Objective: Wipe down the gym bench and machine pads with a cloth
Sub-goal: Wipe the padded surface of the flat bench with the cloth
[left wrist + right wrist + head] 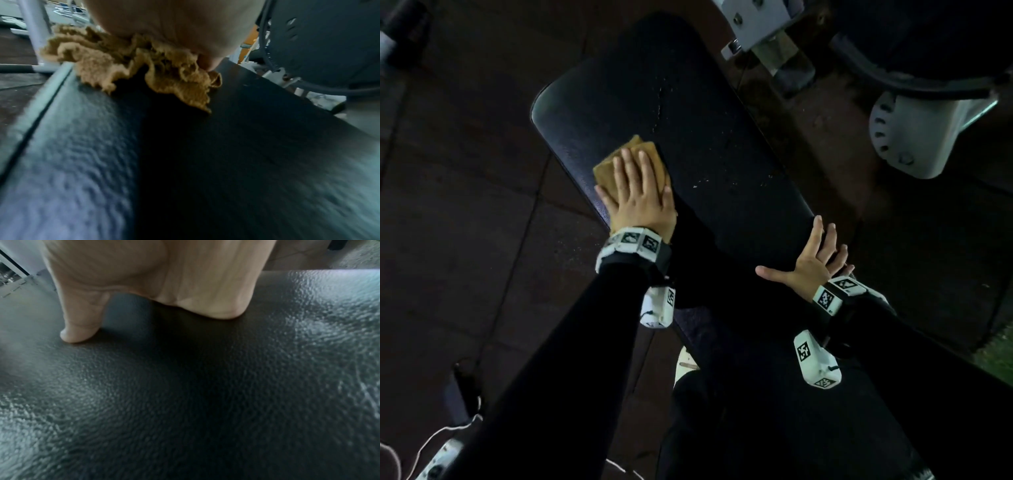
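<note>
Left hand (637, 192): fingers (625, 164) flat, together, pressing tan cloth (619, 154) on bench pad (688, 130). Right hand (813, 263): fingers spread at pad edge; grey machine frame (921, 133) beyond them.

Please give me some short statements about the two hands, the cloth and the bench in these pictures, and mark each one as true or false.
1. The left hand presses flat on the tan cloth. True.
2. The cloth lies on the floor. False: it lies on the black bench pad.
3. The right hand holds a second cloth. False: it rests bare on the pad, fingers spread.
4. Small pale specks show on the pad beyond the cloth. True.
</note>
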The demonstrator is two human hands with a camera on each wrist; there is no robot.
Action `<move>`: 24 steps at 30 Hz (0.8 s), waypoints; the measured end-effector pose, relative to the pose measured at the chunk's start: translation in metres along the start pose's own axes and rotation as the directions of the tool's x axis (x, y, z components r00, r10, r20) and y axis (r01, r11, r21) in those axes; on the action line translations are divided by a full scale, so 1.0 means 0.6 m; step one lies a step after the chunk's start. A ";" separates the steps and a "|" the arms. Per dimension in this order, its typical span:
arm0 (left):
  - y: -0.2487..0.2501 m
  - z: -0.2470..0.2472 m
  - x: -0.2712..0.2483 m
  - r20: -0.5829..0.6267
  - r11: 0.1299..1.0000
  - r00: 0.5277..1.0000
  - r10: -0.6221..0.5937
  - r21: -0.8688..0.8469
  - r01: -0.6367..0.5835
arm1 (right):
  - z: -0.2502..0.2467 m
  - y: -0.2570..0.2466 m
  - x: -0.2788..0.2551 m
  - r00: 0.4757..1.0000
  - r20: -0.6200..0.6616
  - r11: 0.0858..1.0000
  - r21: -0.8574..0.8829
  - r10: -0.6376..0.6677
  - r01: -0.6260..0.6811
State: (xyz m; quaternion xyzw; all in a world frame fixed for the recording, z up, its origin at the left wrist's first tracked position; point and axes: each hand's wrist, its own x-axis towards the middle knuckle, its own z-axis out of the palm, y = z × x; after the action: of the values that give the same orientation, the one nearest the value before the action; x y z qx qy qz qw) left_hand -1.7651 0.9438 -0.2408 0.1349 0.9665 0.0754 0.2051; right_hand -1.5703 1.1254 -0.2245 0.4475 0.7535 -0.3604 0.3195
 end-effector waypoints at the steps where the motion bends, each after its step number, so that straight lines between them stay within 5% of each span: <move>1: 0.010 0.010 -0.016 0.002 0.998 0.999 0.051 0.023 -0.051 | 0.000 0.000 0.000 1.000 0.001 1.000 -0.003 0.003 -0.003; 6: 0.030 0.072 -0.157 0.014 0.969 0.971 0.239 0.068 -0.239 | -0.003 -0.001 0.003 0.999 0.024 1.000 -0.009 0.022 -0.022; 11: 0.004 0.091 -0.247 -0.002 0.997 0.997 0.074 -0.011 -0.074 | -0.005 0.003 0.003 0.999 0.039 1.000 -0.006 0.003 -0.003; 18: -0.010 0.051 -0.120 -0.077 0.975 0.977 -0.200 -0.113 0.191 | -0.008 0.002 0.001 0.999 0.048 1.000 -0.005 -0.019 0.019; 24: 0.031 0.021 -0.037 -0.032 0.975 0.979 -0.202 -0.096 0.199 | -0.003 0.001 -0.001 1.000 -0.013 1.000 -0.009 -0.010 0.010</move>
State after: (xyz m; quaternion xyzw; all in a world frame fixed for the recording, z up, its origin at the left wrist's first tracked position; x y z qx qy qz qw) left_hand -1.7359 0.9561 -0.2403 0.0256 0.9747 0.1015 0.1974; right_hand -1.5695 1.1267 -0.2234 0.4445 0.7594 -0.3556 0.3150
